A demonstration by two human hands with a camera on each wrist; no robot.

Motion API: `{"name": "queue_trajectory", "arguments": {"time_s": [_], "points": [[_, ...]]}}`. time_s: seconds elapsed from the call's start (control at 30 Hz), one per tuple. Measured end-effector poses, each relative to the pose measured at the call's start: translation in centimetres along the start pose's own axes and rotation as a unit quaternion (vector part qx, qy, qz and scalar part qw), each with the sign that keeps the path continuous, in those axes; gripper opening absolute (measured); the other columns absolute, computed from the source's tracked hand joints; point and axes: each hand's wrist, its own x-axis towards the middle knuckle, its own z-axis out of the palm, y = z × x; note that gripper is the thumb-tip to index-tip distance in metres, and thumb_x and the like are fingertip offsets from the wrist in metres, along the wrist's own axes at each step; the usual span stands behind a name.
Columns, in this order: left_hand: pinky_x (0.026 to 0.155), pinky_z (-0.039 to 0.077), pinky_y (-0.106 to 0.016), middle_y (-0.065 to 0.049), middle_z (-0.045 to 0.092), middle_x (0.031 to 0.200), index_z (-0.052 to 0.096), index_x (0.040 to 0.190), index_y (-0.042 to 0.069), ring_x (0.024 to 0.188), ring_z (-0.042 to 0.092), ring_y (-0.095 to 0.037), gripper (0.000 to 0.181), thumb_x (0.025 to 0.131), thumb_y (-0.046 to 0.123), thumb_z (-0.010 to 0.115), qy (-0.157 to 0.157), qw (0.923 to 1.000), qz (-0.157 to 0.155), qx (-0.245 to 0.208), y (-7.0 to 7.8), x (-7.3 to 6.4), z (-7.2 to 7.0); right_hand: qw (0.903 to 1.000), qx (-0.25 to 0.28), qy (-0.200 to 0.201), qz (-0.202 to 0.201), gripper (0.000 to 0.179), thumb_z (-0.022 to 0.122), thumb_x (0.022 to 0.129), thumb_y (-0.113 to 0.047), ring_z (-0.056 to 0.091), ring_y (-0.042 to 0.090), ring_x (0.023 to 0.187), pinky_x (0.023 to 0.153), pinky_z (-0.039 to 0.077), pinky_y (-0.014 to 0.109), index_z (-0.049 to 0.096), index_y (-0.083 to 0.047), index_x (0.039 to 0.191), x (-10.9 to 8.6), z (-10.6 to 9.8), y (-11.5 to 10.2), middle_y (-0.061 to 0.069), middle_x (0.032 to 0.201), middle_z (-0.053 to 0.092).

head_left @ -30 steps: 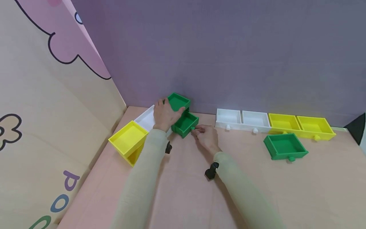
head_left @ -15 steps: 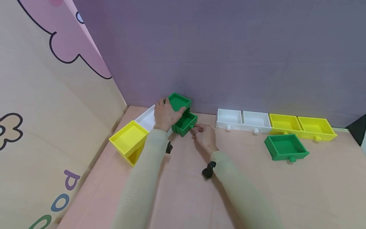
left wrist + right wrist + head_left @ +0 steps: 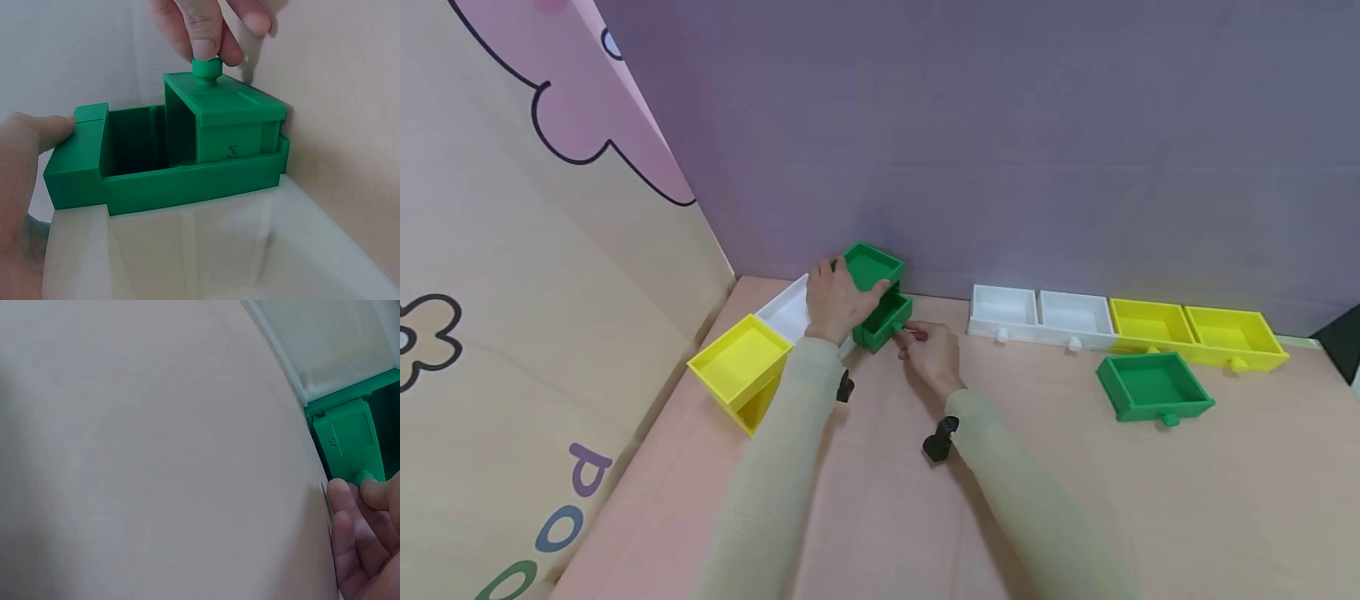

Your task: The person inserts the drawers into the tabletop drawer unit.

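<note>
The green drawer [image 3: 885, 319] sits partly inside the green cabinet frame [image 3: 868, 265], at the back of the bench [image 3: 1075, 500] against the purple wall [image 3: 1000, 125]. My right hand [image 3: 928, 354] pinches the drawer's round knob [image 3: 206, 67] between thumb and fingertips; the left-wrist view shows that pinch clearly. My left hand [image 3: 835, 300] is wrapped over the frame's near side, thumb pressed on its rim, bracing it. A white frame [image 3: 786, 310] lies just left of the green frame, and a yellow frame [image 3: 741, 367] further left, nearer me. Right of the green frame, along the wall, stand two white drawers [image 3: 1037, 312] and two yellow drawers [image 3: 1195, 329], with a loose green drawer [image 3: 1153, 386] just in front of the yellow pair.

I judge I'm mid-slide, with the drawer part-way along its slot. The next move calls for keeping the drawer square to the opening and the left hand firm, so the light frame doesn't skid or tip.
</note>
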Motion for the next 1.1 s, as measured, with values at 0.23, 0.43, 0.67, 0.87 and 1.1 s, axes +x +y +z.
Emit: {"name": "queue_trajectory", "arguments": {"time_s": [0.23, 0.43, 0.67, 0.87, 1.1], "points": [[0.125, 0.036, -0.047, -0.025, 0.045, 0.160, 0.040, 0.161, -0.003, 0.147, 0.043, -0.038, 0.097, 0.098, 0.070, 0.056, -0.004, 1.0000, -0.003, 0.003, -0.15, 0.06, -0.08, 1.0000, -0.004, 0.004, -0.006, 0.030, 0.068, 0.106, -0.020, 0.076, 0.013, 0.070, 0.065, 0.052, 0.020, 0.076, -0.006, 0.132, 0.26, 0.46, -0.18, 0.012, 0.099, 0.082], [0.126, 0.036, -0.047, -0.025, 0.045, 0.160, 0.041, 0.160, -0.003, 0.147, 0.042, -0.038, 0.096, 0.098, 0.069, 0.057, -0.003, 1.0000, -0.001, -0.004, -0.25, -0.09, 0.15, 0.9993, -0.033, 0.012, -0.016, 0.029, 0.068, 0.106, -0.024, 0.073, 0.012, 0.068, 0.064, 0.050, 0.023, 0.077, -0.012, 0.131, 0.32, 0.97, -0.16, 0.008, 0.088, 0.081], [0.125, 0.036, -0.046, -0.025, 0.046, 0.158, 0.041, 0.160, -0.004, 0.147, 0.042, -0.038, 0.096, 0.099, 0.068, 0.056, 0.000, 1.0000, 0.007, 0.001, 0.11, -0.31, 0.29, 0.9979, -0.054, 0.017, -0.033, 0.029, 0.067, 0.106, -0.024, 0.073, 0.013, 0.067, 0.066, 0.051, 0.025, 0.078, -0.012, 0.131, 0.44, 1.02, 0.01, 0.006, 0.084, 0.081], [0.125, 0.036, -0.047, -0.025, 0.046, 0.159, 0.041, 0.160, -0.004, 0.147, 0.042, -0.038, 0.096, 0.098, 0.069, 0.057, -0.005, 1.0000, 0.008, 0.002, 0.23, -0.17, 0.36, 0.9976, -0.061, 0.018, -0.027, 0.029, 0.067, 0.106, -0.024, 0.074, 0.015, 0.068, 0.076, 0.053, 0.030, 0.077, -0.014, 0.132, 0.58, 0.85, -0.07, 0.006, 0.082, 0.081], [0.125, 0.036, -0.046, -0.025, 0.047, 0.158, 0.042, 0.159, -0.003, 0.146, 0.043, -0.038, 0.096, 0.098, 0.069, 0.057, -0.002, 0.9999, 0.008, 0.008, -0.18, -0.01, 0.38, 0.9986, -0.044, 0.001, -0.029, 0.030, 0.067, 0.106, -0.025, 0.073, 0.013, 0.066, 0.065, 0.051, 0.024, 0.077, -0.014, 0.132, 0.58, 0.77, -0.07, 0.007, 0.085, 0.081]]}}
